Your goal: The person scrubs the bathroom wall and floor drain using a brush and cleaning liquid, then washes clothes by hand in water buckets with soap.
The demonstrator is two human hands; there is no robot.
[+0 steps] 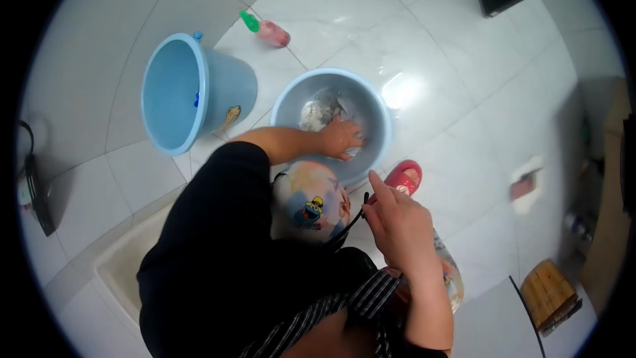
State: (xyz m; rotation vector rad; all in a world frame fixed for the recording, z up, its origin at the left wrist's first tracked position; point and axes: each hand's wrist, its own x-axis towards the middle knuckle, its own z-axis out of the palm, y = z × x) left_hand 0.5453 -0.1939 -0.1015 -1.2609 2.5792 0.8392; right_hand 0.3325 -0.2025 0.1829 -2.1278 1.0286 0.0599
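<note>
My left hand [341,138] reaches down inside a light blue basin [285,103], fingers spread over wet grey-white cloth [320,111]. The cloth lies bunched in shallow water, and part of it is hidden beneath the hand. Over my lap, my right hand [399,225] hovers with fingers stretched out and thumb apart, outside the basin. Close to its thumb is the end of a thin black strap [358,219]; whether they touch I cannot tell. Patterned fabric with a blue cartoon figure [308,209] covers my knee beside the basin.
A tall light blue bucket [228,86] stands left of the basin. Behind it is a pink bottle with a green top [270,32]. My foot wears a red slipper [401,179]. A wooden object [548,292] sits at lower right. The tiled floor [457,139] shines wet.
</note>
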